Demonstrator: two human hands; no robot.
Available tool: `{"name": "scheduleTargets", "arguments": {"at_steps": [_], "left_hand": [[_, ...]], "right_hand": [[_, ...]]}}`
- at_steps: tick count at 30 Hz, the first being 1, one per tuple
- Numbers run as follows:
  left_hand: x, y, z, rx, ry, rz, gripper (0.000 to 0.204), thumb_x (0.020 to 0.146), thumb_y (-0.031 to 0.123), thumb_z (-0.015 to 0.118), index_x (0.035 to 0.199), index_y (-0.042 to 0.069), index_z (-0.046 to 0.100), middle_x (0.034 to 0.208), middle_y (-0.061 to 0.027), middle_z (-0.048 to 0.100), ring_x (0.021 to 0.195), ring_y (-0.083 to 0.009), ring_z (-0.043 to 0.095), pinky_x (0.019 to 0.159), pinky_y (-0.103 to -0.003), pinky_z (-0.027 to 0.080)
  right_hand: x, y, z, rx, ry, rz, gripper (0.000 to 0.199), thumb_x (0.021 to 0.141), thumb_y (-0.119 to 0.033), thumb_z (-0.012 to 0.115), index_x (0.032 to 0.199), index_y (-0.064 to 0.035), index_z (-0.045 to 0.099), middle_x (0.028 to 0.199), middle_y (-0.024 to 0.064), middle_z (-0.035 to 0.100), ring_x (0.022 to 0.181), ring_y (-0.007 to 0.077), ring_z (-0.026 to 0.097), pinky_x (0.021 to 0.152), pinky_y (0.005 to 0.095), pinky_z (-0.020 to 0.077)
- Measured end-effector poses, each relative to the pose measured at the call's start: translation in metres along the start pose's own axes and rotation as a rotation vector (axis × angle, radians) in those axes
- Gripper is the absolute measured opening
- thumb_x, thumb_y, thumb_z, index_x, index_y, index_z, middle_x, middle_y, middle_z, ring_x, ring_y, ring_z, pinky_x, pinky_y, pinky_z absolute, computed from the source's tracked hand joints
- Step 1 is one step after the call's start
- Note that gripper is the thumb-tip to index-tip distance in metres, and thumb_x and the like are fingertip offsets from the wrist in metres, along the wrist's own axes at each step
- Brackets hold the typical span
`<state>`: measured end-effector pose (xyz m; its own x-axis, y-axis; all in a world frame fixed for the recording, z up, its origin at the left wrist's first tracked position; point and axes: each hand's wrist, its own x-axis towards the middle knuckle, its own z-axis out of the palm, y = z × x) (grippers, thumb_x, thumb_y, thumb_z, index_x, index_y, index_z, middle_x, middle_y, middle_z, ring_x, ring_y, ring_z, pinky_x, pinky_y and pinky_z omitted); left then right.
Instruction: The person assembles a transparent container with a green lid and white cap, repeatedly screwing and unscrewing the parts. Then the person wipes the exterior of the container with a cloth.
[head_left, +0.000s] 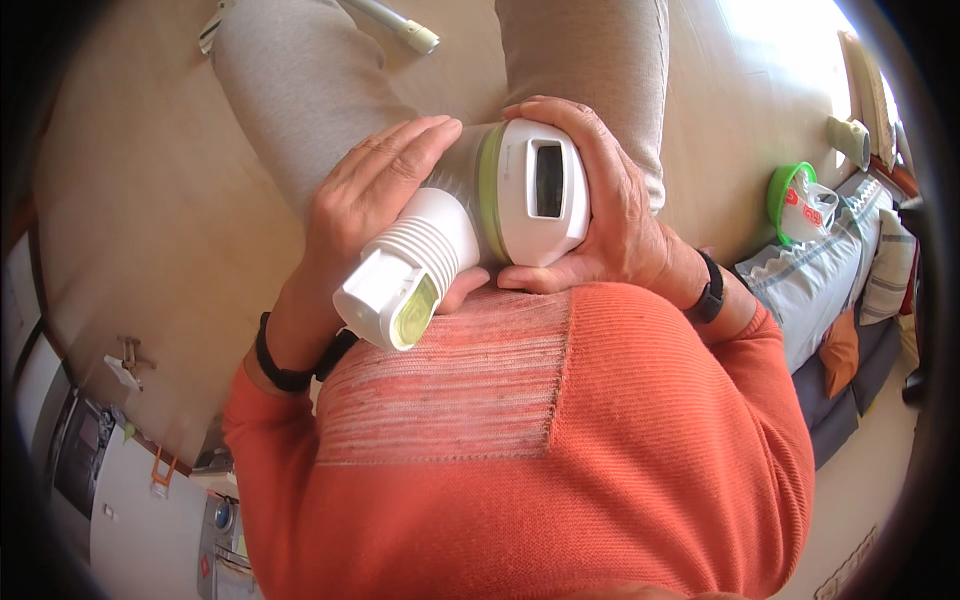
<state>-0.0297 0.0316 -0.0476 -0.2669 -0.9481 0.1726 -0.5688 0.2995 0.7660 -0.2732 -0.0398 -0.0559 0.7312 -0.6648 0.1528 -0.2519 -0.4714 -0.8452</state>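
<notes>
Left hand, right hand around white device

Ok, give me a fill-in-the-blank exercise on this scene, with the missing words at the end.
The left hand and right hand hold one device, mainly coloured ____.
The ring around it is coloured ____.
Its dark window lies nearest the ____ hand.
The wristbands are both coloured ____.
Missing words: white; green; right; black.
</notes>
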Motion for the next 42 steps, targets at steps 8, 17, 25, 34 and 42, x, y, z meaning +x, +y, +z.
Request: {"name": "scheduleTargets", "arguments": {"at_steps": [8,17,25,34,42], "left_hand": [[0.006,-0.016,-0.005,-0.166,-0.043,-0.068,0.087,0.061,0.030,0.092,0.136,-0.001,0.060,0.125,-0.0248,0.067,0.111,-0.0394,0.069,0.096,-0.043,0.057],[0.006,-0.031,-0.006,-0.293,-0.085,-0.008,0.082,0.063,0.023,0.090,0.134,-0.006,0.061,0.118,-0.0268,0.070,0.104,-0.0386,0.071,0.092,-0.041,0.057],[0.002,-0.032,-0.008,-0.513,-0.137,-0.253,0.078,0.069,0.020,0.081,0.141,0.000,0.058,0.118,-0.0166,0.071,0.107,-0.0257,0.068,0.096,-0.037,0.053],[-0.002,-0.039,-0.004,-0.525,-0.080,-0.169,0.078,0.069,0.023,0.087,0.137,-0.005,0.060,0.110,-0.0159,0.072,0.101,-0.0223,0.068,0.092,-0.035,0.053],[-0.003,-0.037,-0.005,-0.596,-0.072,-0.187,0.078,0.069,0.027,0.091,0.130,-0.012,0.062,0.109,-0.0186,0.074,0.101,-0.0203,0.069,0.091,-0.032,0.053]], "right_hand": [[0.016,0.001,-0.003,-0.008,0.000,0.097,0.104,0.061,-0.055,0.093,0.134,0.0034,0.049,0.115,0.0225,0.063,0.103,0.0398,0.068,0.088,0.0452,0.0557],[0.009,0.010,-0.008,0.169,-0.036,0.155,0.106,0.059,-0.056,0.093,0.137,0.0028,0.050,0.117,0.0211,0.068,0.107,0.0365,0.070,0.091,0.0426,0.0556],[0.012,0.009,-0.003,0.116,0.013,0.060,0.111,0.059,-0.054,0.097,0.142,0.0009,0.048,0.131,0.0199,0.061,0.118,0.0345,0.065,0.099,0.0425,0.0532],[0.019,-0.002,-0.013,-0.011,-0.142,0.037,0.117,0.061,-0.042,0.100,0.149,0.0031,0.038,0.145,0.0221,0.051,0.132,0.0328,0.056,0.110,0.0430,0.0459],[0.021,0.004,-0.006,0.006,-0.111,-0.038,0.115,0.057,-0.048,0.100,0.144,0.0029,0.046,0.140,0.0236,0.056,0.130,0.0391,0.057,0.108,0.0458,0.0480]]}}
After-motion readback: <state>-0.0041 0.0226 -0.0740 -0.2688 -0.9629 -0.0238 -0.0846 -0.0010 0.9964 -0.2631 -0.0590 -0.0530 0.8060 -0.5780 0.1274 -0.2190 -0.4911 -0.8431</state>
